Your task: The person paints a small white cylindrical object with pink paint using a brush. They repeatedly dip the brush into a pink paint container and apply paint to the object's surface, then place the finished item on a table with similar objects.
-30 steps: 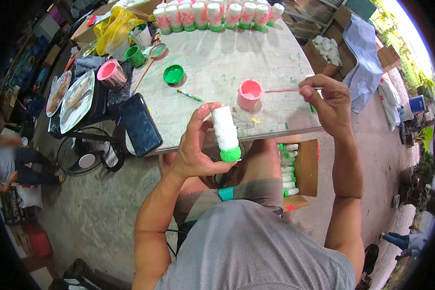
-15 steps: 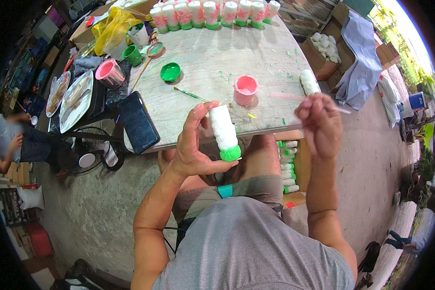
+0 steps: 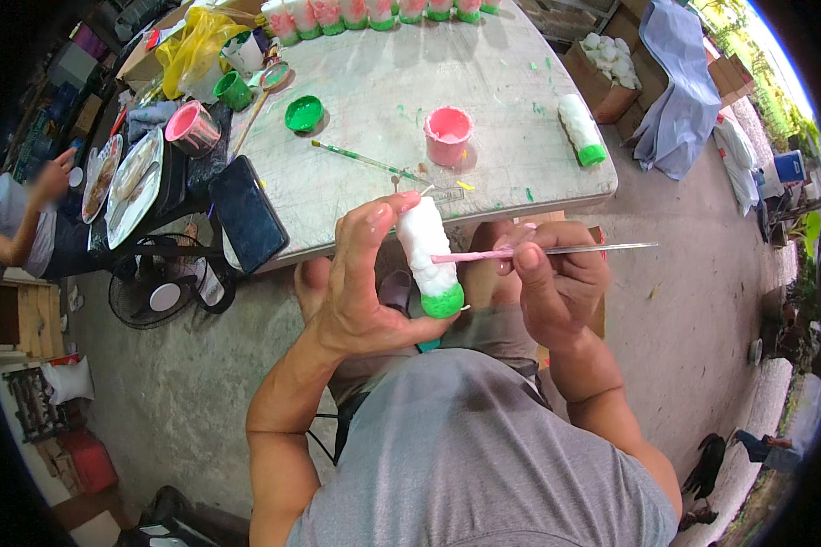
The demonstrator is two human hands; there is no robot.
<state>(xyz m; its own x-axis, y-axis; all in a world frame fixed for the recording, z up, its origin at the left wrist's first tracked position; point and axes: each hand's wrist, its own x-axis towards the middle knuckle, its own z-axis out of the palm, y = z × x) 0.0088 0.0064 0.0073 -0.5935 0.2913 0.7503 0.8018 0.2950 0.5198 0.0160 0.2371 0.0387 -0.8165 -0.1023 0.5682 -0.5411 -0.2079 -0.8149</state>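
My left hand (image 3: 358,278) grips a white candle (image 3: 418,235) by its two ends, fingers at the wick end and thumb at the green-painted end. The candle has a bumpy side and leans slightly. In my right hand (image 3: 561,287), pinched between thumb and fingers, is a slim paintbrush (image 3: 616,247) with a clear handle. Its pink-coated end meets the candle's side above the green band. Beyond the candle stands a pink paint pot (image 3: 449,137) on the table. A second brush (image 3: 363,158), tipped with green, lies left of that pot.
On the table (image 3: 383,87) are a green paint lid (image 3: 304,114), a phone (image 3: 248,214) near the left edge and another white-and-green candle (image 3: 581,130) at the right. Several pink-patterned candles (image 3: 380,13) line the far side. A floor fan (image 3: 160,283) and a seated person (image 3: 27,219) are at left.
My right hand has come left and down, bringing the brush against the candle. The candle stays in my left hand. The view has shifted, and the seated person has raised a hand.
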